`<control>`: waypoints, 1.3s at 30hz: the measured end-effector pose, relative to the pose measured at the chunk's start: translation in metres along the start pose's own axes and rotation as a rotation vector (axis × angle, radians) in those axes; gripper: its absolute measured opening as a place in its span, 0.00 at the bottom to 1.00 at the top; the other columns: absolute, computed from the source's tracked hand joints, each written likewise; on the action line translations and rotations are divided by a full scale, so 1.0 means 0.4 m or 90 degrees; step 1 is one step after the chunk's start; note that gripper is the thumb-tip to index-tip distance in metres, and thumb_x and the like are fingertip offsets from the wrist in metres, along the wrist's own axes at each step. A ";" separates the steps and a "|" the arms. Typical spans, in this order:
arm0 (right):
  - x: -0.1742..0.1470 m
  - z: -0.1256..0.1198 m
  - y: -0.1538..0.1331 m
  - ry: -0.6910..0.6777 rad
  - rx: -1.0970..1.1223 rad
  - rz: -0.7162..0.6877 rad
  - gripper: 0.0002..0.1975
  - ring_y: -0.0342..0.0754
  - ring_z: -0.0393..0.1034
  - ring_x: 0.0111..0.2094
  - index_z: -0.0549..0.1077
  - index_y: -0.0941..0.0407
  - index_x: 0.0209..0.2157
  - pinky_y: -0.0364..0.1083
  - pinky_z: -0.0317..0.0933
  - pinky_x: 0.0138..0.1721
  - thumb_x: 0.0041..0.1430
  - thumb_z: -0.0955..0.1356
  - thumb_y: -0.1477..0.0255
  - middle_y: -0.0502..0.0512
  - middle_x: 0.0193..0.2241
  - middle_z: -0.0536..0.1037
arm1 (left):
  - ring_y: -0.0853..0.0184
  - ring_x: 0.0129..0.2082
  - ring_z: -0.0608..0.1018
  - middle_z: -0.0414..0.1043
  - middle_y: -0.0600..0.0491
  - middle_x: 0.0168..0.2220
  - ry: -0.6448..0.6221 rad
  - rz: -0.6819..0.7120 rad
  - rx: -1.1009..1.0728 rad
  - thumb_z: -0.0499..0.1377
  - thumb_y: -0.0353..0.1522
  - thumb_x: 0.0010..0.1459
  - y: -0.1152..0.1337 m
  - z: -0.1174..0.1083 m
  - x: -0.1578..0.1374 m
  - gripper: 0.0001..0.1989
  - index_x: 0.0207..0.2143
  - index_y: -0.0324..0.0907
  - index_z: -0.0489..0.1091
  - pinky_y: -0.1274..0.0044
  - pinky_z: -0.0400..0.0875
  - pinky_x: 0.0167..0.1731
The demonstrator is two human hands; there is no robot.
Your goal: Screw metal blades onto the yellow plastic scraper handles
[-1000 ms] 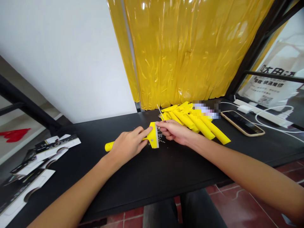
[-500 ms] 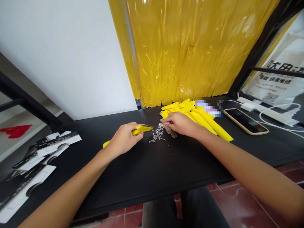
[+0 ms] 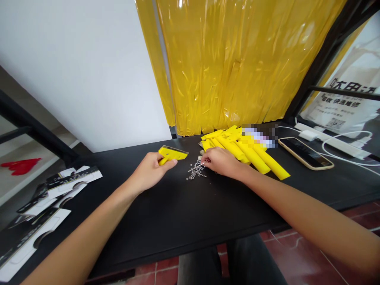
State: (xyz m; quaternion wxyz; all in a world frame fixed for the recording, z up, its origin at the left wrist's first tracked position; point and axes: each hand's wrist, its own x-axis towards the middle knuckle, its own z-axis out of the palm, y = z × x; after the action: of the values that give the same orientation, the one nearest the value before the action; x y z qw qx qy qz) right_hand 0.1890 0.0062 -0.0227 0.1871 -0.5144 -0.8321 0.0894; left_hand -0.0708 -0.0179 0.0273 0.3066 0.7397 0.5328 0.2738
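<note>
My left hand [image 3: 150, 171] is closed around the handle of a yellow scraper [image 3: 172, 154]. The scraper's wide head faces up, with a metal blade strip along its far edge and small holes in its face. In the fingers of my right hand [image 3: 221, 160] is a small screwdriver [image 3: 199, 166], its thin metal shaft pointing left. That shaft lies over a heap of small screws and nuts [image 3: 196, 171] on the black table. Behind my right hand, several yellow scraper parts [image 3: 252, 156] are piled up, partly covering some flat pieces.
At the left lie several black-and-white cardboard sleeves [image 3: 50, 233]. A phone [image 3: 305, 152] rests at the right beside a white power strip [image 3: 335, 138] with cables. A yellow plastic strip curtain [image 3: 231, 71] and a white panel [image 3: 89, 71] stand behind the black table [image 3: 178, 221].
My left hand has turned the scraper so its broad face shows. My right hand has drawn slightly left and down, with the screwdriver shaft now lying flatter over the screws.
</note>
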 end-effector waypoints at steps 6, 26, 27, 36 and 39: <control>-0.003 -0.005 -0.020 -0.023 0.021 0.036 0.06 0.47 0.69 0.29 0.80 0.52 0.28 0.45 0.52 0.29 0.56 0.70 0.72 0.52 0.26 0.79 | 0.71 0.22 0.68 0.65 0.57 0.20 -0.034 -0.051 -0.159 0.66 0.41 0.56 0.017 -0.029 -0.010 0.18 0.23 0.40 0.67 0.78 0.62 0.26; -0.025 -0.046 -0.085 -0.004 0.673 0.027 0.08 0.37 0.57 0.21 0.73 0.57 0.33 0.41 0.46 0.20 0.52 0.72 0.69 0.51 0.28 0.78 | 0.69 0.22 0.78 0.74 0.49 0.28 -0.121 -0.231 -0.577 0.66 0.28 0.56 0.000 0.109 0.003 0.05 0.34 0.34 0.74 0.83 0.68 0.13; -0.025 -0.041 -0.086 -0.001 0.669 0.024 0.08 0.37 0.58 0.21 0.73 0.57 0.33 0.41 0.47 0.20 0.52 0.73 0.69 0.50 0.28 0.78 | 0.69 0.22 0.78 0.74 0.49 0.29 -0.124 -0.226 -0.582 0.66 0.28 0.55 -0.001 0.110 0.003 0.05 0.34 0.34 0.74 0.83 0.68 0.13; -0.019 -0.031 -0.076 0.040 0.657 0.023 0.12 0.40 0.66 0.27 0.74 0.56 0.34 0.42 0.59 0.28 0.51 0.75 0.67 0.50 0.29 0.78 | 0.72 0.15 0.73 0.74 0.48 0.23 -0.135 -0.232 -0.531 0.64 0.30 0.57 0.006 0.119 -0.006 0.07 0.30 0.33 0.73 0.83 0.67 0.12; -0.018 -0.026 -0.072 0.030 0.645 0.002 0.11 0.42 0.69 0.29 0.75 0.57 0.35 0.44 0.61 0.32 0.53 0.74 0.66 0.52 0.30 0.80 | 0.72 0.14 0.73 0.75 0.47 0.23 -0.137 -0.224 -0.521 0.64 0.30 0.57 0.010 0.118 -0.008 0.07 0.30 0.33 0.74 0.83 0.67 0.12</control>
State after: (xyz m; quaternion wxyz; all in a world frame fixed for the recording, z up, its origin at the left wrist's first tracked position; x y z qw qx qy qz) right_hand 0.1724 -0.0136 -0.0051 0.4317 -0.3621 -0.6790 0.4706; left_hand -0.0346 -0.0296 -0.0012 0.6691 0.4802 0.4632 0.3273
